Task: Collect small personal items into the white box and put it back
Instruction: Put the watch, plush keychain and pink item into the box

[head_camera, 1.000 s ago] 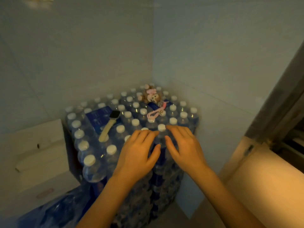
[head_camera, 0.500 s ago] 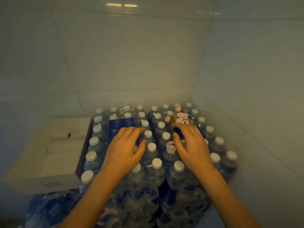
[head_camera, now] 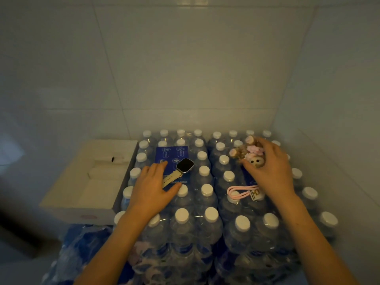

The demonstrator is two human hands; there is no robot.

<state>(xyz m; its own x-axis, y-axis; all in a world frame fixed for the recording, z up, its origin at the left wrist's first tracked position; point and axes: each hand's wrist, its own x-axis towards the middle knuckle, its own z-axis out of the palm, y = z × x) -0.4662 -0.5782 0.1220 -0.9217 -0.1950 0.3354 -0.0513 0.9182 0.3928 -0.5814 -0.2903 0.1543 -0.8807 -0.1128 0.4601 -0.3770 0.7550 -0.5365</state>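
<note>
The white box (head_camera: 86, 188) sits open and tilted at the left edge of the stacked bottle packs (head_camera: 205, 202), its right wall touching the outer bottles; its inside shows only pale folded cardboard. The packs, shrink-wrapped water bottles with white caps, fill the corner of a tiled wall (head_camera: 185, 68) and carry the small items on their tops. On the left pack a smartwatch (head_camera: 181, 168) with a dark screen and cream strap lies across a blue label (head_camera: 170, 153), its screen end towards the back. The left hand (head_camera: 153, 190) lies flat over the lower end of the strap, fingers (head_camera: 158, 168) spread wide and holding nothing, thumb pointing right along the caps. On the right pack, near the back right corner, a small plush toy (head_camera: 249, 155) in brown and pink lies on the caps. The right hand (head_camera: 271, 167) is over it, fingers (head_camera: 264, 144) curled around its far side and thumb pressed near its pale face, closing on the toy. A pink cord loop (head_camera: 239, 192) with a small tag trails from under that hand towards the front, lying on the pack's wrap.
</note>
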